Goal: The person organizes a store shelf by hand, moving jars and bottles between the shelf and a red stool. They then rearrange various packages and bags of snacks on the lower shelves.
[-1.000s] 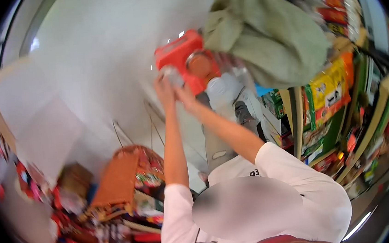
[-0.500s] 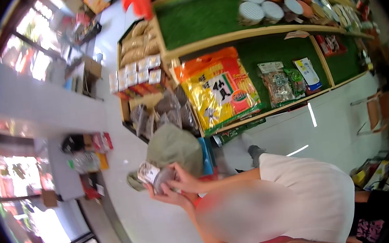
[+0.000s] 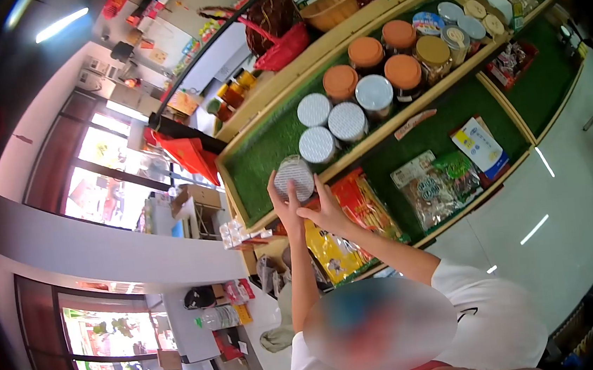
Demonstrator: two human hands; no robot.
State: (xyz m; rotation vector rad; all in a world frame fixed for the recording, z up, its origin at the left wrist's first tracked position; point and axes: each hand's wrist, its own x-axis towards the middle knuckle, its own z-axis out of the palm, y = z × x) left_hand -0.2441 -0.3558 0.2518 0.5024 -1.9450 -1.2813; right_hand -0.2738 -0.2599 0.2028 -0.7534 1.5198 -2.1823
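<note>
A jar with a ridged silver lid point(image 3: 294, 178) is at the near left end of the upper green shelf point(image 3: 256, 167). My left hand point(image 3: 285, 203) grips its left side, with one finger over the lid. My right hand point(image 3: 325, 210) holds the lower right side between thumb and fingers. Beyond the held jar stand several similar silver-lidded jars point(image 3: 318, 145), and behind them jars with orange lids point(image 3: 366, 51). Whether the held jar's base touches the shelf is hidden.
The lower shelf holds a yellow and red snack bag point(image 3: 334, 252), clear food packets point(image 3: 427, 191) and a white-blue packet point(image 3: 480, 148). A red cloth-like item point(image 3: 185, 156) hangs at the upper shelf's left corner. Baskets point(image 3: 330, 11) stand behind. A wooden divider point(image 3: 505, 107) splits the lower shelf.
Both hands have moved up and right from beside the grey-green bag to the upper shelf, carrying the jar. Its silver lid now faces the camera. The view has turned and shows more shelf.
</note>
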